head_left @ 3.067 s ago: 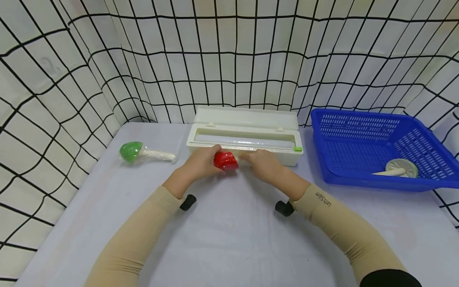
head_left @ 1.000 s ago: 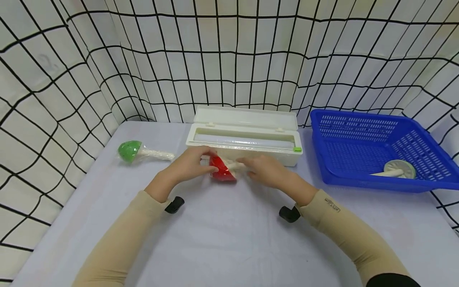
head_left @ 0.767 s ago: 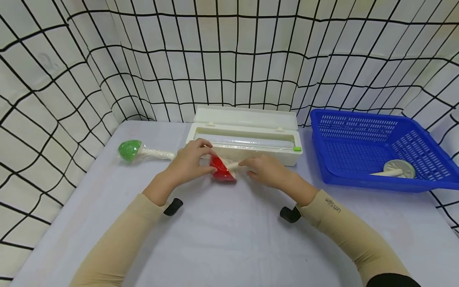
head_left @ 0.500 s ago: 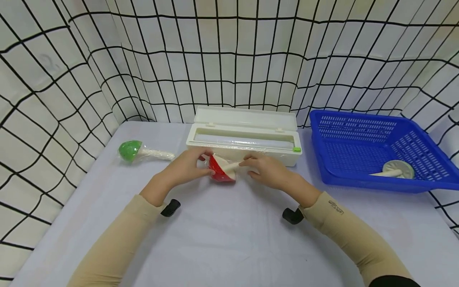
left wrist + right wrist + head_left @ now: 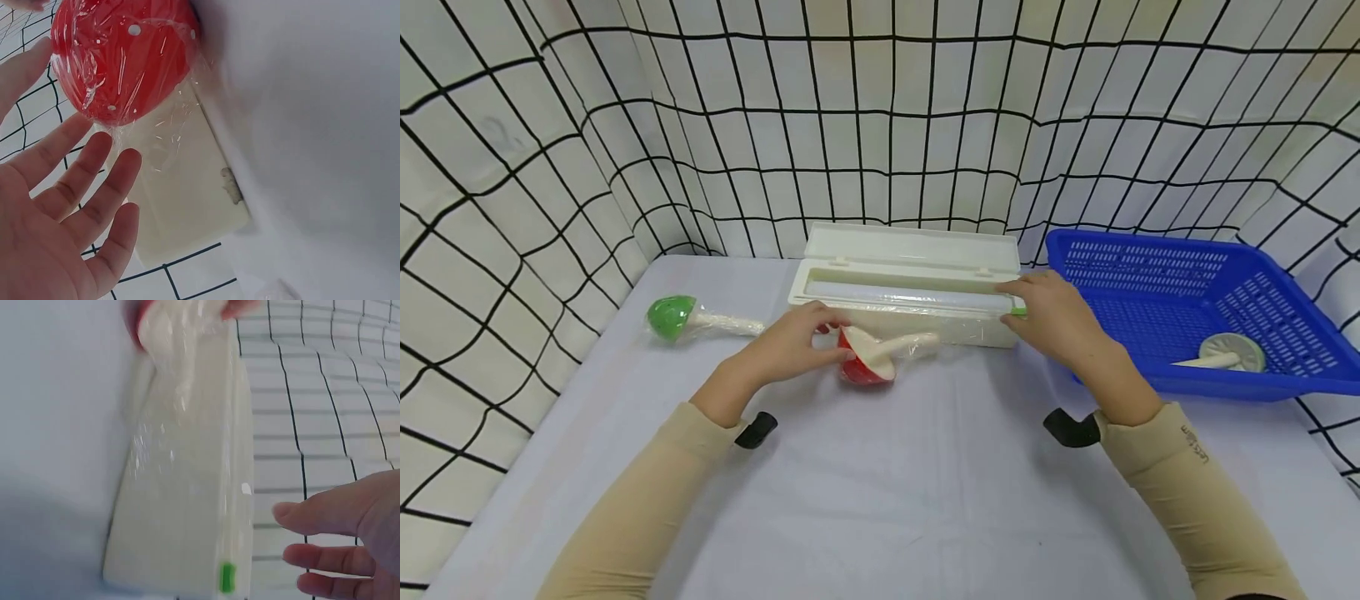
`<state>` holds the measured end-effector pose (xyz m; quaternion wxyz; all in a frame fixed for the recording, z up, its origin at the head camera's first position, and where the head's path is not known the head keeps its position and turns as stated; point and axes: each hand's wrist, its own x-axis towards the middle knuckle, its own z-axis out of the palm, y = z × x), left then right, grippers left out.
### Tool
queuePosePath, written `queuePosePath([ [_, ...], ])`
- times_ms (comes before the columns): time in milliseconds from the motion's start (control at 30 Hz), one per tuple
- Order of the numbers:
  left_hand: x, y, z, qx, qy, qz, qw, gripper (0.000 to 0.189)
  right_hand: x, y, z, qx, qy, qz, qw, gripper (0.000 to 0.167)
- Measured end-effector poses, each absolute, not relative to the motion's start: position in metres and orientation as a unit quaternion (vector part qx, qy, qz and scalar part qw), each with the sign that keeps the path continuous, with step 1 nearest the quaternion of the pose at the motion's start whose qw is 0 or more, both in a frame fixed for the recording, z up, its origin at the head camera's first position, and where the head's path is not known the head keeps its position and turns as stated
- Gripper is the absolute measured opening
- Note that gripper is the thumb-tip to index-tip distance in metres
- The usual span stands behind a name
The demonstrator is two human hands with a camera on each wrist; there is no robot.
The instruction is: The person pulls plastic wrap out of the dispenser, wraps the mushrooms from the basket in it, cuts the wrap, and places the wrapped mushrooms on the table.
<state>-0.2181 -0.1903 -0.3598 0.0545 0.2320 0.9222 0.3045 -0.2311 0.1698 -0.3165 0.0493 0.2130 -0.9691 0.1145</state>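
Note:
A toy mushroom with a red, white-dotted cap and cream stem lies on its side, wrapped in clear film. My left hand holds its cap between thumb and index finger; the other fingers spread loosely in the left wrist view. Behind it stands a white cling film dispenser, lid raised, film roll inside. Clear film hangs over the dispenser's front beside the stem. My right hand is at the dispenser's right end, around the green slider. In the right wrist view its thumb and fingers are apart, with nothing between them.
A film-wrapped green mushroom lies at the left of the white table. On the right stands a blue basket with another mushroom, underside up, inside. Black wire mesh encloses the back and sides.
My right hand has left the mushroom's stem and moved right to the dispenser's green slider. The red mushroom has turned so its underside shows. My left hand stays at the cap.

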Motion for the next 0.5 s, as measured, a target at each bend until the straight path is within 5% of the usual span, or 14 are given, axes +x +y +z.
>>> queuePosePath([
  [133, -0.221, -0.188, -0.355, 0.234, 0.920, 0.309, 0.049, 0.044, -0.233, 0.183, -0.316, 0.163, -0.985, 0.059, 0.017, 0.043],
  [500, -0.233, -0.154, -0.322, 0.253, 0.923, 0.287, 0.040, 0.038, -0.238, 0.176, -0.325, 0.096, -0.995, -0.010, 0.036, 0.055],
])
